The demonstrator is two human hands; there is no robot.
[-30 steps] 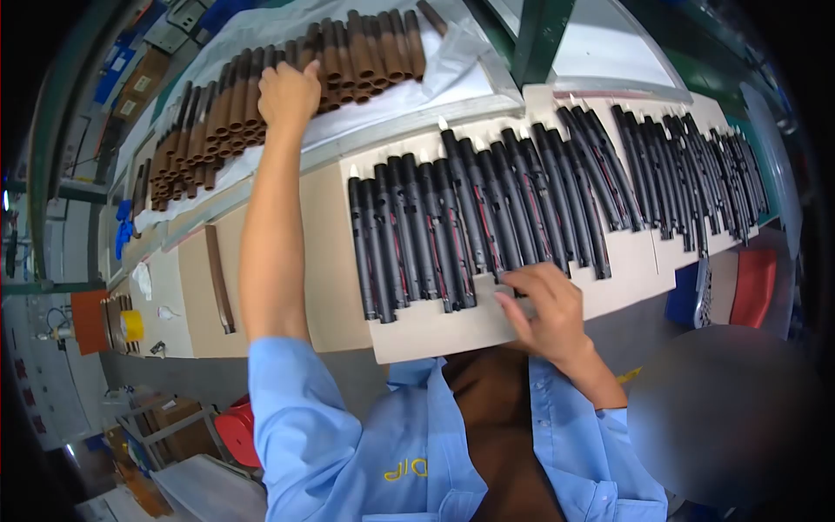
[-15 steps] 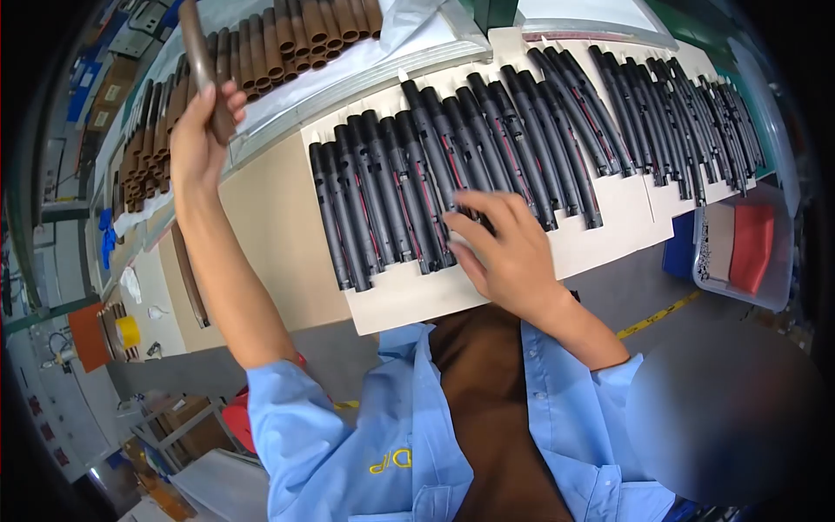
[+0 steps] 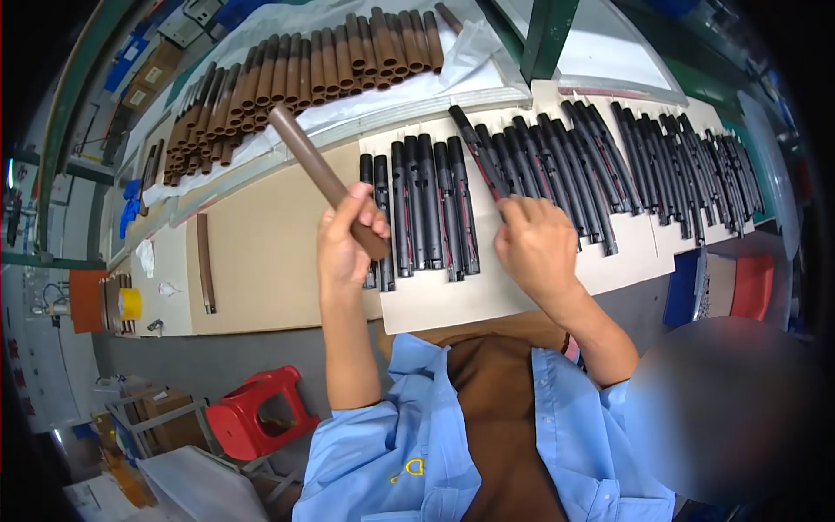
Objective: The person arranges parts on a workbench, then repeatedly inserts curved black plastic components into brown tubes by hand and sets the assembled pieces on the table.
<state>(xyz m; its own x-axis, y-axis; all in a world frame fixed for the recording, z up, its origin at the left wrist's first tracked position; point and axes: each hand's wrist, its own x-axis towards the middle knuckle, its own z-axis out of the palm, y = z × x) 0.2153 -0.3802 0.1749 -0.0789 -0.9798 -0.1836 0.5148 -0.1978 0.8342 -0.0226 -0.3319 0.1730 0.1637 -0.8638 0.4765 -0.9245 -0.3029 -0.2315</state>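
Note:
My left hand (image 3: 352, 235) is wrapped round the lower end of a brown tube (image 3: 309, 161), which tilts up and to the left over the cardboard. My right hand (image 3: 535, 230) grips the lower end of a black rod (image 3: 474, 143) with a red stripe, tilted among the others. Several black rods (image 3: 422, 204) lie side by side on a pale board (image 3: 470, 304), left of my right hand. More black rods (image 3: 678, 165) cover the board's right part. A pile of brown tubes (image 3: 304, 70) lies on white sheeting beyond the metal rail.
One brown tube (image 3: 205, 261) lies on the cardboard (image 3: 270, 252) at the left. Yellow tape (image 3: 130, 304) is at the table's left end. A red stool (image 3: 261, 413) stands below. A green post (image 3: 548, 39) rises behind the board. A bin with a red piece (image 3: 752, 287) sits right.
My left hand went to the pile, took a brown tube and has come back beside the black rods. My right hand has closed on a black rod, which now leans away from its neighbours.

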